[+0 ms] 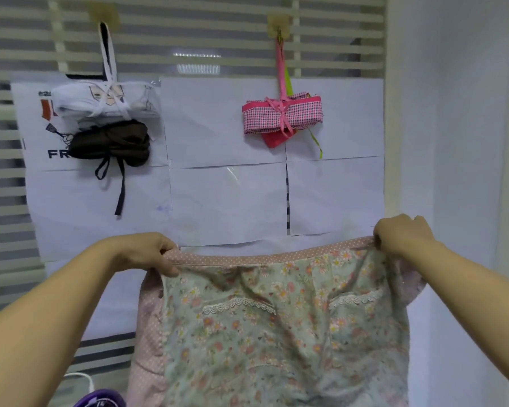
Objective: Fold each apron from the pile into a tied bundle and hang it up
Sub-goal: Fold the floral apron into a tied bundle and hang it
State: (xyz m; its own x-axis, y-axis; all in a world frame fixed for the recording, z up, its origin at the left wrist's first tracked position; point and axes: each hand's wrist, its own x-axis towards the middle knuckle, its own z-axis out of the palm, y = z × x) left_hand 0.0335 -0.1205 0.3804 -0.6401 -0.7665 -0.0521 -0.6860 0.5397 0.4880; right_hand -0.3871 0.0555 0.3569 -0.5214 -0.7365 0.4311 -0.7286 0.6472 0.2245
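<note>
A: Fig. 1, grip. Your left hand (147, 254) pinches the left end of the pink dotted top band (232, 257) of the floral apron (276, 333), with thumb and curled fingers closed on the cloth. Your right hand (403, 235) grips the right end the same way, the back of the hand toward you.

B: Agreed. The band stretches between your two hands. The rest of the apron hangs below your fingers, in front of the paper sheets (224, 121) on the wall.

A: Orientation. The band's long axis runs left to right, rising slightly toward your right hand. The apron's body points downward and passes out of the lower edge of the view.

B: Holders. Two lace-edged pockets (238, 305) face you on the apron; their contents cannot be told. The left hook (105, 16) carries a white tied bundle (106, 101), with a dark brown bundle (112, 143) touching it just beneath. The right hook (278, 23) carries a pink checked bundle (282, 116) by its strap.
</note>
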